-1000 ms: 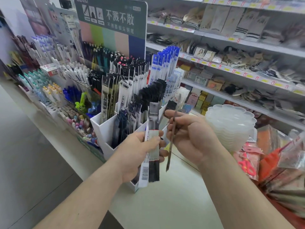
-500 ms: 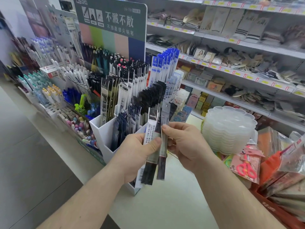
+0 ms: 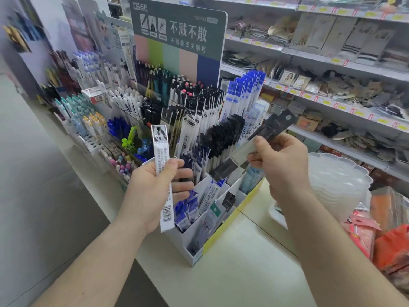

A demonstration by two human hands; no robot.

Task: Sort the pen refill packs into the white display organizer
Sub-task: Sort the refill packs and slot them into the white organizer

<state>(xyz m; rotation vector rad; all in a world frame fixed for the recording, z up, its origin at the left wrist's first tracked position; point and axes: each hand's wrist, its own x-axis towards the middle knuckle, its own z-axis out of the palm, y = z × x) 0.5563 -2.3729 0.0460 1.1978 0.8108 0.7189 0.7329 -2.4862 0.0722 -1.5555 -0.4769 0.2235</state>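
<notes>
White-backed refill pack (image 3: 162,178) is standing upright in the gripping left hand (image 3: 152,191); the right hand (image 3: 281,162) is pinching a dark refill pack (image 3: 254,147), tilted above the white organizer (image 3: 190,242) on the bench (image 3: 243,273).

The left hand (image 3: 152,191) holds a white refill pack (image 3: 162,178) with a grey-and-black patterned top and a black barcode at its foot. The right hand (image 3: 281,160) holds a black refill pack (image 3: 254,147) with a pale band mid-length. The display organizer (image 3: 194,238) is white with a yellow edge at 4 o'clock. The sign board (image 3: 177,38) is dark green over pink, lime, mint, peach and navy stripes.
</notes>
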